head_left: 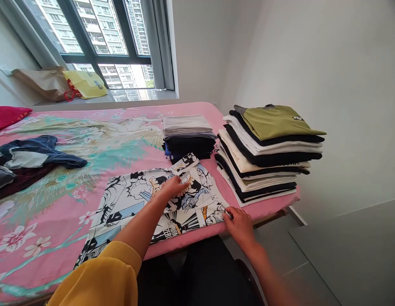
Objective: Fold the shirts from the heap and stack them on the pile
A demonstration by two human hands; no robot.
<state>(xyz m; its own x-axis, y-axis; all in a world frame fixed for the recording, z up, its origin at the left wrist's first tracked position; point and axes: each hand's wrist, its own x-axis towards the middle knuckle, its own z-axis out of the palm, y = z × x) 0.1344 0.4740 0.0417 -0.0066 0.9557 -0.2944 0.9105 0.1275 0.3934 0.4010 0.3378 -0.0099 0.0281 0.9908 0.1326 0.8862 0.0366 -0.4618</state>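
A shirt (191,199) with a black, white and blue comic print lies spread near the bed's front edge, a narrow folded part of it pointing to the far side. My left hand (173,187), reaching out of a yellow sleeve, is on the middle of the shirt with its fingers curled in at the cloth; the fingertips are partly hidden. At the shirt's right corner, my right hand (238,221) pinches the edge of the fabric between thumb and fingers.
A tall stack of folded tops (267,161), a green one uppermost, stands right of the shirt. Behind the shirt is a lower folded pile (189,136). Crumpled jeans (44,153) lie left on the pink floral bed cover (120,148). Bags (85,84) rest on the windowsill.
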